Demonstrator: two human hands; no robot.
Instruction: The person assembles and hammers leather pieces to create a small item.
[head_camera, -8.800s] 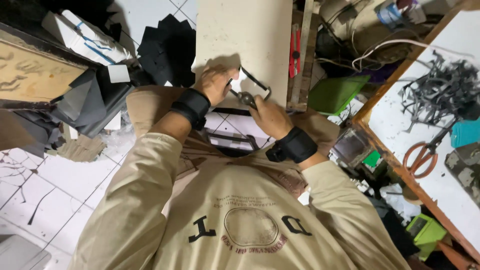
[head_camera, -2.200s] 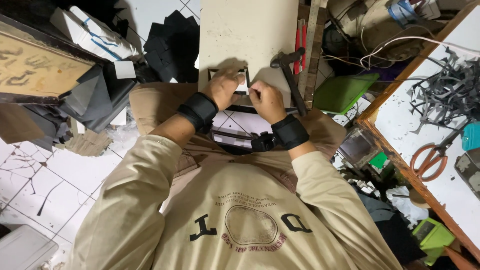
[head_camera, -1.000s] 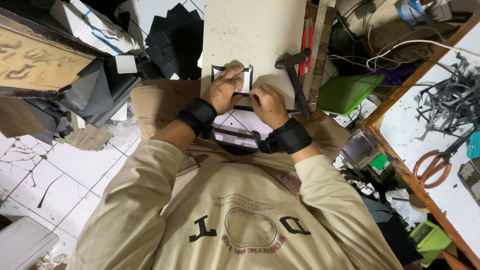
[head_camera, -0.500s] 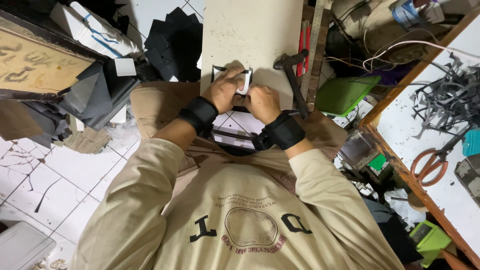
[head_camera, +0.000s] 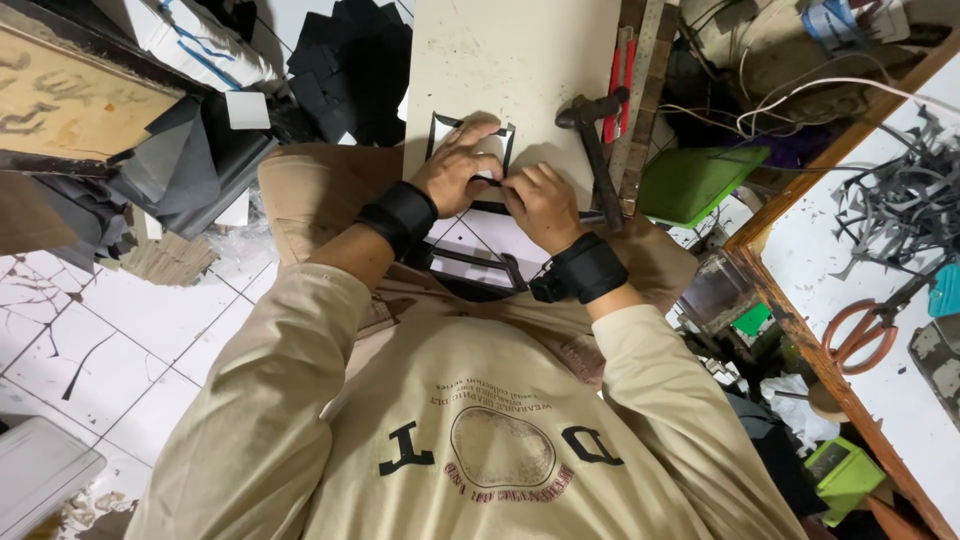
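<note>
The black frame-shaped cutout (head_camera: 470, 160) lies flat on the pale board (head_camera: 520, 60) across the person's lap. The left hand (head_camera: 455, 170) spreads over it, pinning it down; the right hand (head_camera: 540, 205) pinches its lower edge. Firm, even pressure should stop it slipping. A hammer (head_camera: 595, 150) rests just beside it.

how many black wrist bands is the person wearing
2: one black wrist band on the left wrist, one on the right wrist, both hands pressing the black frame piece on the board.
</note>
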